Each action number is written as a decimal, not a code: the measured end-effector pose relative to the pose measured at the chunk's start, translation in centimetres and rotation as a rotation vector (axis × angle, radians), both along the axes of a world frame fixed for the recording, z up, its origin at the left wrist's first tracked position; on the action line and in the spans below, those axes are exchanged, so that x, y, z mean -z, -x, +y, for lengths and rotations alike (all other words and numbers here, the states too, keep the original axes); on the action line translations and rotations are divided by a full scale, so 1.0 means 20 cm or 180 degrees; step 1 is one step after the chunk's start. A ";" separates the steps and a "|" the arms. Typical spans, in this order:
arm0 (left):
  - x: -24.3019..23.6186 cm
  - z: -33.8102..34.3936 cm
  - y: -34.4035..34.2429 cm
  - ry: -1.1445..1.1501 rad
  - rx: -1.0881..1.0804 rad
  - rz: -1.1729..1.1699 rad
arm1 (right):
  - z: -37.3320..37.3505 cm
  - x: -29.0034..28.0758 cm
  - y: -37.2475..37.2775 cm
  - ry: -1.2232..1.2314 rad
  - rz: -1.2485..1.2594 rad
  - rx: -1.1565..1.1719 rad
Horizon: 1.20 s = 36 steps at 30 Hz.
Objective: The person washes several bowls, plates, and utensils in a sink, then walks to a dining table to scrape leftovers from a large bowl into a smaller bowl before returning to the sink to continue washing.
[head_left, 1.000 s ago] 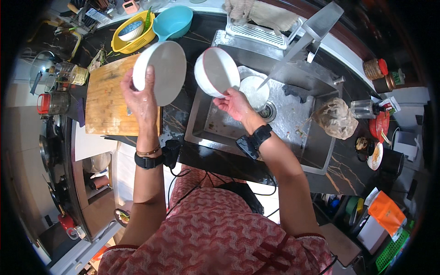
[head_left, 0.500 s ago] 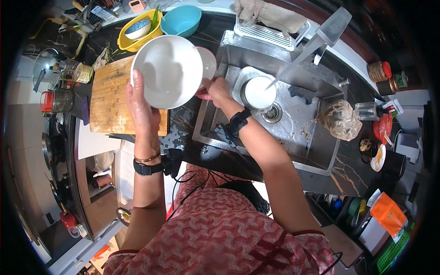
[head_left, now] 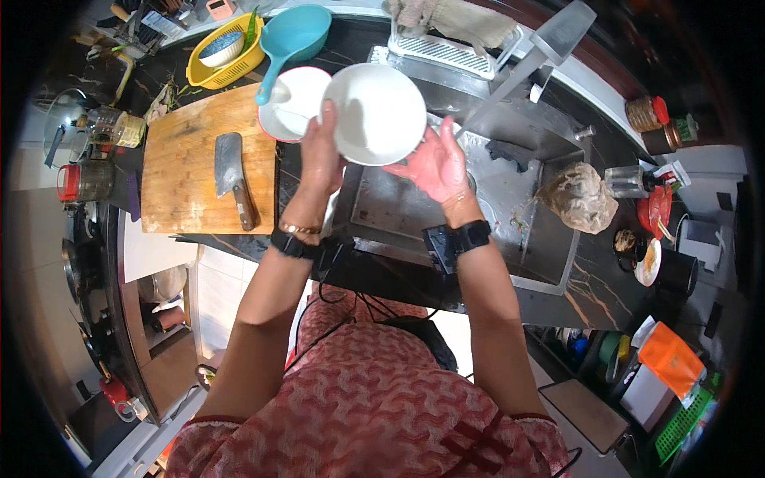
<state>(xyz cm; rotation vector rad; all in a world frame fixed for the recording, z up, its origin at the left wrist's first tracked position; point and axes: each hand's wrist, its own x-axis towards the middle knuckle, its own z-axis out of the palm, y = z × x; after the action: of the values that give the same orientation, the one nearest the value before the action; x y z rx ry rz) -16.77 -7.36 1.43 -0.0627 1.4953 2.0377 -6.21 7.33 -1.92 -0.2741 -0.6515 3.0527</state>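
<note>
My left hand (head_left: 320, 155) grips a white bowl (head_left: 376, 115) by its left rim, thumb on the inner wall. The bowl is held tilted above the sink's left side. At its lower right rim is my right hand (head_left: 442, 166), palm up with fingers and thumb spread; whether the fingertips touch the bowl I cannot tell. Behind my left hand, a red-rimmed white bowl (head_left: 288, 103) stands on the counter. A turquoise dipper (head_left: 301, 32) lies beyond it, its handle reaching over that bowl's rim. The steel sink (head_left: 398, 209) lies below my hands.
A cleaver (head_left: 231, 163) lies on the wooden chopping board (head_left: 179, 159) at left. Behind it stands a yellow basket (head_left: 209, 78) holding a patterned bowl. The tap (head_left: 522, 76) reaches over the sink. A crumpled plastic bag (head_left: 580, 199) sits at the sink's right edge.
The white bowl has moved right with my left hand, uncovering the cleaver and the dipper's handle. My right hand has left the red-rimmed bowl and opened beside the white bowl.
</note>
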 end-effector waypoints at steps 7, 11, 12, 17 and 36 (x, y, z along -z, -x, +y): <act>0.23 0.37 -0.19 0.1355 0.0457 0.1615 | 0.25 0.15 -0.16 -0.0725 -0.0941 0.0768; 0.18 0.39 -0.38 0.2304 0.1320 0.4604 | 0.34 0.11 -0.20 -0.1244 -0.1466 0.1180; 0.17 0.38 -0.41 0.2198 0.2371 0.5209 | 0.35 0.08 -0.20 -0.1555 -0.1668 0.1301; 0.34 0.41 -0.20 0.0832 0.3534 0.5796 | 0.39 0.13 -0.24 -0.2803 -0.1704 0.1186; 0.40 0.40 -0.28 0.2069 0.2780 0.4508 | 0.35 -0.01 -0.16 -0.3256 -0.2479 0.1075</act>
<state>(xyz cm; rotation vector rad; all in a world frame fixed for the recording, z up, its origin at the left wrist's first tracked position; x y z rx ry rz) -11.12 0.55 -6.54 1.7143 2.2316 0.6447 -3.01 14.33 -1.78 -1.3176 -1.7913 1.8560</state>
